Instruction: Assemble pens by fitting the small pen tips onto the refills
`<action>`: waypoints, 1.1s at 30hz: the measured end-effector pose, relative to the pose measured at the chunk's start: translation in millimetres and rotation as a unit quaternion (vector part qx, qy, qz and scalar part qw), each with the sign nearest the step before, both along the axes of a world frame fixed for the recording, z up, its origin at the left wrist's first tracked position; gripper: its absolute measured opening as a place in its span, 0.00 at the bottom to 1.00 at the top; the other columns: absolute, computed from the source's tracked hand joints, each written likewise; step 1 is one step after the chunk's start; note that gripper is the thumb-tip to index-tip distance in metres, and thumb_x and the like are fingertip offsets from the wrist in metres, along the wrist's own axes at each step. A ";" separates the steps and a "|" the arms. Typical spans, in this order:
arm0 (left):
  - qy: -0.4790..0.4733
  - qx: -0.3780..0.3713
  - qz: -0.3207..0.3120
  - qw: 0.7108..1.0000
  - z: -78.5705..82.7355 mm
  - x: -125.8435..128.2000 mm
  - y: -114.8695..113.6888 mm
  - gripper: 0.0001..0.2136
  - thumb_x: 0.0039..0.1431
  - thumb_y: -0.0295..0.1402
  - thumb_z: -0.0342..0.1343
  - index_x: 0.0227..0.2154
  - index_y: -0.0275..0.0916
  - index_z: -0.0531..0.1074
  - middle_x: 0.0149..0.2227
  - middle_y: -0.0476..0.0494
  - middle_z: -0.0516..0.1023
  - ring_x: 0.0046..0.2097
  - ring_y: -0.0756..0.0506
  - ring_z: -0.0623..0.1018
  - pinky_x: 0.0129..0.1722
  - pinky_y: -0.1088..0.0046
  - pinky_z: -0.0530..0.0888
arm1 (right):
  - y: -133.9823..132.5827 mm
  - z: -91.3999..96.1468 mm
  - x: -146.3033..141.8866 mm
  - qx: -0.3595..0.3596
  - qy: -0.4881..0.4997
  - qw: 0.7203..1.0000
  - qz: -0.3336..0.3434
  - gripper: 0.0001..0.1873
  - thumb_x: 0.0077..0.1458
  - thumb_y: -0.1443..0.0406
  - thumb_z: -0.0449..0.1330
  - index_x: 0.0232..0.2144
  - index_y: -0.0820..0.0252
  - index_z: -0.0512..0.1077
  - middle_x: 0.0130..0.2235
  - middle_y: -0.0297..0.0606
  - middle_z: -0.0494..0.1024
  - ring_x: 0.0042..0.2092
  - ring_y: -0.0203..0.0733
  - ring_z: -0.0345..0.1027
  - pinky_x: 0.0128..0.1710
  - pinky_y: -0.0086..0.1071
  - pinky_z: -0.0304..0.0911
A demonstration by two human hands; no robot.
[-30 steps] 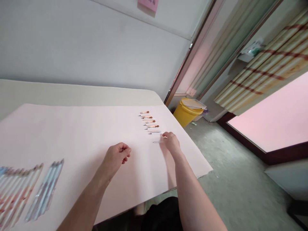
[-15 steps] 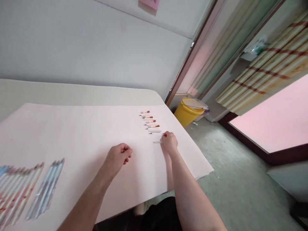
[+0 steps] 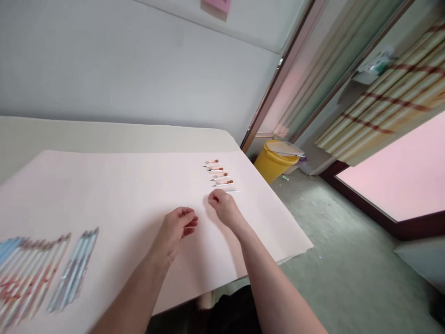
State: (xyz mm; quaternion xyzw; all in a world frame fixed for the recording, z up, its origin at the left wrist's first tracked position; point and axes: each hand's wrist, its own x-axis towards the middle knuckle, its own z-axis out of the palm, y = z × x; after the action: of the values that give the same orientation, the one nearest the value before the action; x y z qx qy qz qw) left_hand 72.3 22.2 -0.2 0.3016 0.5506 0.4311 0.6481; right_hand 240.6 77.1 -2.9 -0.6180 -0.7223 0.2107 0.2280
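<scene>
My right hand (image 3: 224,208) hovers over a large pale pink sheet (image 3: 114,195), fingers curled in a pinch; what they hold, if anything, is hidden. Just beyond it lies a short row of small pen parts with orange-brown ends (image 3: 219,174) and a thin clear piece (image 3: 230,189). To the left, my left hand (image 3: 178,226) is a loose fist with nothing showing in it, close to the right hand. At the sheet's near left lie wrapped pens in a fanned bundle (image 3: 28,273) and a smaller clear-wrapped group (image 3: 74,269).
The sheet covers a cream table (image 3: 104,132) against a grey wall. To the right the table ends above a concrete floor with a yellow bucket (image 3: 274,161) by a doorway. A pink note (image 3: 216,4) hangs on the wall.
My right hand has drawn left and toward me from the row's near end, and the clear piece beside it is no longer on the sheet. My left hand shifted slightly right.
</scene>
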 end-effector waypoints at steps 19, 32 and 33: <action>-0.174 -0.004 0.197 0.965 -7.5 -14.1 5.3 0.06 0.46 0.26 0.62 0.29 0.35 0.72 0.30 0.44 0.76 0.33 0.51 0.77 0.31 0.79 0.75 | -3.1 -2.6 44.2 -0.076 -0.264 0.955 -0.107 0.14 0.53 0.71 0.52 0.41 0.59 0.69 0.43 0.44 0.72 0.44 0.44 0.64 0.38 0.32 0.55; -0.166 -0.032 0.129 0.977 -9.1 -6.1 1.7 0.06 0.45 0.26 0.63 0.27 0.34 0.72 0.27 0.45 0.75 0.28 0.54 0.74 0.26 0.83 0.72 | 14.4 -27.0 64.1 -0.107 -0.220 0.962 -0.122 0.09 0.49 0.72 0.52 0.29 0.57 0.70 0.36 0.40 0.73 0.37 0.41 0.66 0.31 0.30 0.54; -0.166 -0.038 0.125 0.977 -10.0 -5.3 1.6 0.06 0.45 0.26 0.62 0.27 0.34 0.72 0.27 0.45 0.75 0.28 0.54 0.74 0.26 0.83 0.72 | 14.6 -27.0 64.7 -0.109 -0.207 0.964 -0.126 0.08 0.48 0.71 0.53 0.28 0.57 0.70 0.35 0.39 0.73 0.36 0.41 0.66 0.31 0.30 0.54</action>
State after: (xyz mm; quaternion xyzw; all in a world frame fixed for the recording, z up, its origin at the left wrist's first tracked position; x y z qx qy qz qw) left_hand 67.0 23.8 -10.2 0.1300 0.4844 0.5318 0.6824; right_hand 305.3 91.7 -29.9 -0.7552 -0.6427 0.1255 0.0296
